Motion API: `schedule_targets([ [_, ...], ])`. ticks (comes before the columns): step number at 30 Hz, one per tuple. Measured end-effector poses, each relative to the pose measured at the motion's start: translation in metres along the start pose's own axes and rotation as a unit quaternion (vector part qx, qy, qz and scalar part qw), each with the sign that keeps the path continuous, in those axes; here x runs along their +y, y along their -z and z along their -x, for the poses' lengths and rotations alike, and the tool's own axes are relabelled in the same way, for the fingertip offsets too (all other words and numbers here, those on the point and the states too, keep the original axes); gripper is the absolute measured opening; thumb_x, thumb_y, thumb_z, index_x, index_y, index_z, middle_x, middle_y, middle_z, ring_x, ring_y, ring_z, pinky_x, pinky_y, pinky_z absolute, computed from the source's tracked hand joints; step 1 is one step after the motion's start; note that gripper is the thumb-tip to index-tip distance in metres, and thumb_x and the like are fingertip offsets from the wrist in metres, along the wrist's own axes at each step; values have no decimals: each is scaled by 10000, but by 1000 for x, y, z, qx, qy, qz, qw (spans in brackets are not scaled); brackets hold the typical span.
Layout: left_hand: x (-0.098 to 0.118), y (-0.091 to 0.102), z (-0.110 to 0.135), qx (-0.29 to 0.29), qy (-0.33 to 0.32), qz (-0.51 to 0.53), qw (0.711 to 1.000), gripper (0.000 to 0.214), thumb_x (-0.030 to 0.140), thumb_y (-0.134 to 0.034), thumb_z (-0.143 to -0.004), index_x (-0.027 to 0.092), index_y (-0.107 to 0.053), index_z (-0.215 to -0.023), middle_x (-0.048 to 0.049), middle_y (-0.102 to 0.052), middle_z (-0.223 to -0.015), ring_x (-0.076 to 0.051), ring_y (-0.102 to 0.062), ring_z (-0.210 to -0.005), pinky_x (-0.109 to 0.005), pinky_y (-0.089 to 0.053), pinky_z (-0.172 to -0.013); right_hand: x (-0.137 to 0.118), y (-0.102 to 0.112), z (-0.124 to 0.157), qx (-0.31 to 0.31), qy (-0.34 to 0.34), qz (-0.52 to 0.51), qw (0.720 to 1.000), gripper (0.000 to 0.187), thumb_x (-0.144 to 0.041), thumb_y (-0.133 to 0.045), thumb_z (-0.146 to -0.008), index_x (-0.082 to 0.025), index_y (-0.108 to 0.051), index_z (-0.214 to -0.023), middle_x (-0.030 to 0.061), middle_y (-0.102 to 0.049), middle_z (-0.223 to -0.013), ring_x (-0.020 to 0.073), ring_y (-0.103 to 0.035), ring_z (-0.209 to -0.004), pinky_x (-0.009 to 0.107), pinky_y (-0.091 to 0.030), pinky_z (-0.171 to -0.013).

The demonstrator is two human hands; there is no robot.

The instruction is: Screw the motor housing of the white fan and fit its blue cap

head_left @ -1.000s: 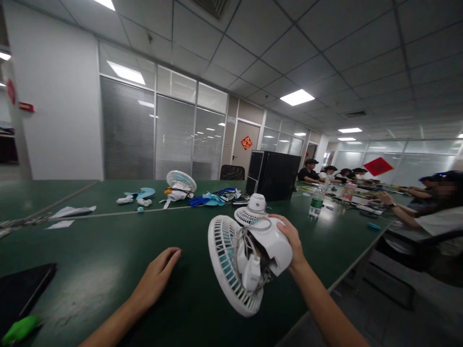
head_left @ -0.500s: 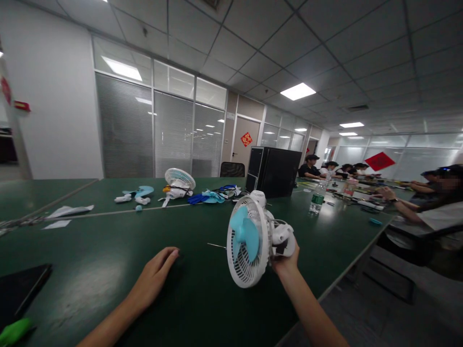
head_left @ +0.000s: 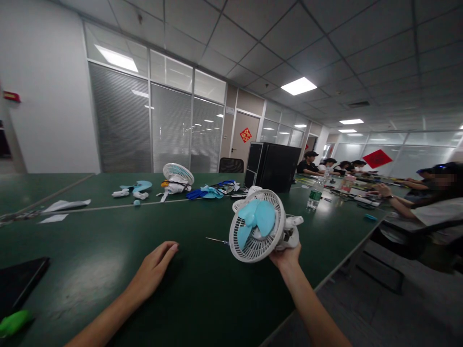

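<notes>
My right hand (head_left: 285, 255) grips a small white fan (head_left: 284, 226) by its base, holding it tilted above the table. The fan's front is uncovered, so its light blue blades (head_left: 265, 218) show inside the white rear cage. To the left, my left hand (head_left: 159, 262) rests on the green table (head_left: 202, 294) with its fingers loosely extended and nothing visible in it; its far fingers are partly hidden. A thin metal rod (head_left: 216, 239), like a screwdriver shaft, pokes out beside the fan's cage, its other end hidden.
Across the table lie a second fan (head_left: 177, 178), loose blue blades (head_left: 139, 186), blue gloves (head_left: 206, 193) and paper (head_left: 67, 205). A black computer case (head_left: 277, 166) and a water bottle (head_left: 314, 195) stand farther right. A dark flat object (head_left: 21, 282) is at left. People sit far right.
My right hand has turned the fan so that its blades face me more, and raised it slightly. My left hand stays on the table. The view has shifted a little.
</notes>
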State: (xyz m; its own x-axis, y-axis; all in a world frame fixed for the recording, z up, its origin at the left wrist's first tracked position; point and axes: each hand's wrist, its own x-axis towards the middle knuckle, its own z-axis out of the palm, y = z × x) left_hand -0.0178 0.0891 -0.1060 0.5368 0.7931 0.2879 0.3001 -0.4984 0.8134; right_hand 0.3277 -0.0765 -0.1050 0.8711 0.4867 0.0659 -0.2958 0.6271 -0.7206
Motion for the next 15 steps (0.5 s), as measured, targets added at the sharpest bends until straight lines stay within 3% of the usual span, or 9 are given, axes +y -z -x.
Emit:
schedule_targets([
  [10, -3, -2, -3, -6, -7, -9, 1000, 497, 605, -378, -898, 226, -667, -1040, -69, -746, -1031, -292, -672, -1045, -407, -503, -954, -4, -1, 3, 74, -43, -126, 988, 498, -590, -478, -956, -165, -610, -1180, 76, -679, -1047, 207, -671, -915, 441, -548, -837],
  [15, 2, -2, -2, -5, -9, -12, 1000, 519, 612, -366, -893, 213, -663, -1039, -82, -741, -1029, -297, -672, -1039, -418, -498, -956, -4, 8, -3, 50, -31, -158, 986, 409, -555, -451, -901, -237, -665, -1043, 10, -718, -894, 215, -692, -822, 453, -570, -791],
])
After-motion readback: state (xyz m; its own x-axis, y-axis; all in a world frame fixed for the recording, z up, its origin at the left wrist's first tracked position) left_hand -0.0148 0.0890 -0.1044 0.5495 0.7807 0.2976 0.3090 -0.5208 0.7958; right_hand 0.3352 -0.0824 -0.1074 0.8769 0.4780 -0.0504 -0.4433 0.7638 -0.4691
